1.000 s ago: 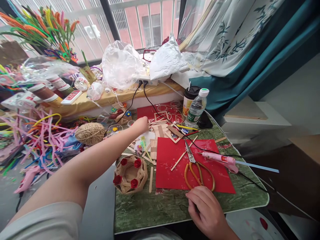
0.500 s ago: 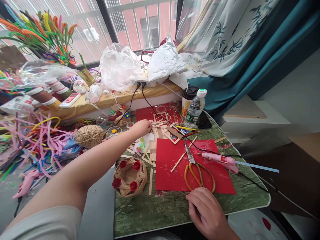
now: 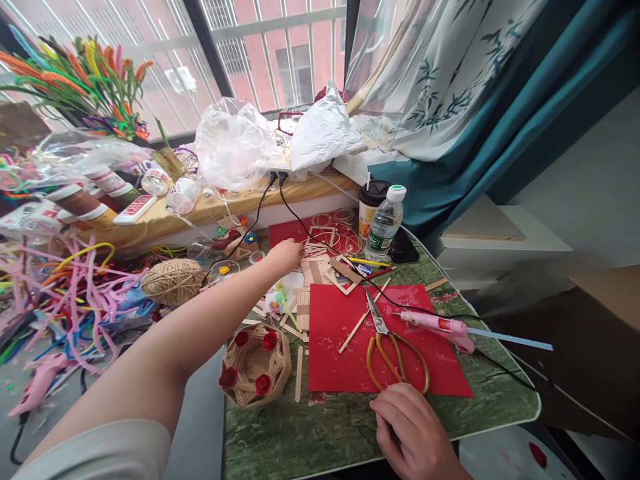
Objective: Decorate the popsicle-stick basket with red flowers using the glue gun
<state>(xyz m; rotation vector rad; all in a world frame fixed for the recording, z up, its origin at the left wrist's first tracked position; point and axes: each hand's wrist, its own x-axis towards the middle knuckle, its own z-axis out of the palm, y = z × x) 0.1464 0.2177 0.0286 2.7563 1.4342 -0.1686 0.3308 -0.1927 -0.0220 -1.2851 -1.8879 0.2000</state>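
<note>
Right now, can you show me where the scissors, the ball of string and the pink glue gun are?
scissors (image 3: 387, 343): head view, on the crossing just above the yellow handles.
ball of string (image 3: 173, 281): head view, middle of the wound twine.
pink glue gun (image 3: 440, 325): head view, middle of its body.

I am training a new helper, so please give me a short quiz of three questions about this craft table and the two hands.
1. True or false: the scissors lie on the red sheet.
2. What does the left hand reach for: A) the water bottle, B) the wooden sticks, C) the twine ball?
3. Fill in: the right hand rests at the near edge of the ___ table.

Key: 1 true; 2 B; 3 green.
</note>
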